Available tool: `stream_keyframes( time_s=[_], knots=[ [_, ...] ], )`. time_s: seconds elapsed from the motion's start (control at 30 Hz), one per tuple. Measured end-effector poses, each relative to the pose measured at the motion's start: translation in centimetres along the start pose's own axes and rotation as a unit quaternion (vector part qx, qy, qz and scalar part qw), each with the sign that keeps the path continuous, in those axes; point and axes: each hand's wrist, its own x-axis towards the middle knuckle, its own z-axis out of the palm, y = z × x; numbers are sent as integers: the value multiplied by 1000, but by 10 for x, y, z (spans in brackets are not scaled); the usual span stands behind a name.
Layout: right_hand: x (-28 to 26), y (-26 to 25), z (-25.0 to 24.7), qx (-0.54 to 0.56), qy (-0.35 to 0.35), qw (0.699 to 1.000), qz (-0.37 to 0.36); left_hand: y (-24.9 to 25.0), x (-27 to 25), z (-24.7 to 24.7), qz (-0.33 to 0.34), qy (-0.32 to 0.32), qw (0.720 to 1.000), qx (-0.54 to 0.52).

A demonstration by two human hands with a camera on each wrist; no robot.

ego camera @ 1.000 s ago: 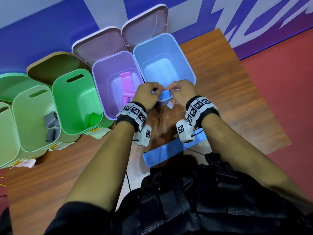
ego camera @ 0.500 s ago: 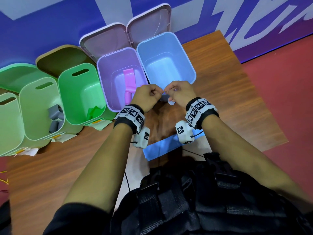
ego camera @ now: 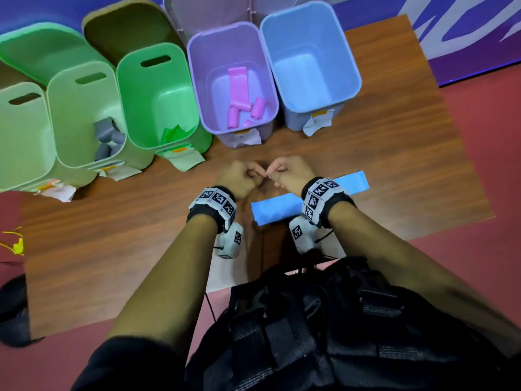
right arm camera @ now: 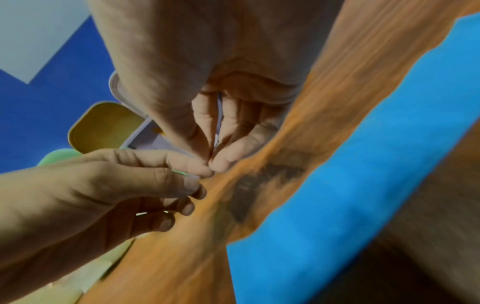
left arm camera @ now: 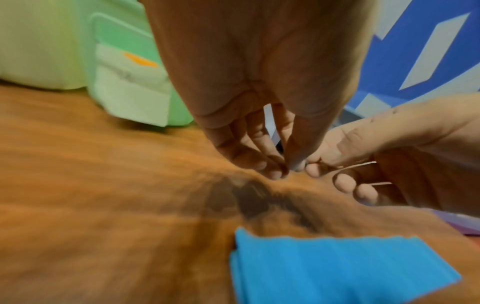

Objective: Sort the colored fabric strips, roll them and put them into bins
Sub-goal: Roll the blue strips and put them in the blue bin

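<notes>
Fingers: on your left hand [ego camera: 242, 178] the fingers [left arm camera: 255, 162] are curled in, tips gathered against the thumb. On your right hand [ego camera: 288, 171] the fingers [right arm camera: 221, 162] are curled the same way, thumb meeting forefinger. The two sets of fingertips touch each other above the table. Neither wrist view shows any fabric between them, so you appear to hold nothing, though the blur leaves a little doubt.

Hands: both hang close together over the wooden table [ego camera: 118, 238], in front of the purple bin, knuckles up.

Blue strip: the flat blue strip [ego camera: 277, 208] lies unrolled on the table just behind your hands, running slantwise; your right wrist covers its middle. Your fingers are not on it.

Blue bin: the blue bin [ego camera: 349, 69] stands at the right end of the row. No roll can be made out inside it from the head view.

Purple bin: the purple bin [ego camera: 197, 80], touching the blue one on its left, holds several pink rolls [ego camera: 239, 108] and one longer pink strip lying against its floor.

Green bins: the bright green bin [ego camera: 132, 108] has green fabric [ego camera: 176, 134] in its near corner. The paler green bin [ego camera: 64, 122] beside it holds grey rolls [ego camera: 108, 136]. A further pale bin [ego camera: 25, 153] sits at the far left, its contents not visible.

Labels: paper tags [ego camera: 317, 124] hang off the bins' near walls.
</notes>
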Motion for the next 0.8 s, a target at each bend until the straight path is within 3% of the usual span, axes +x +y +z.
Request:
stream_keyframes(
  time_s=[0.3,0.5,0.8],
  knots=[
    [-17,43,60,-76,-38,995,50,-57,-27,23,-55,-101,993,36],
    [-18,55,77,-112,-66,988,80,-70,-26,35,-32,-71,995,57],
    [-17,56,81,-108,-32,989,94,-74,-13,35,-40,-84,995,44]
  ],
)
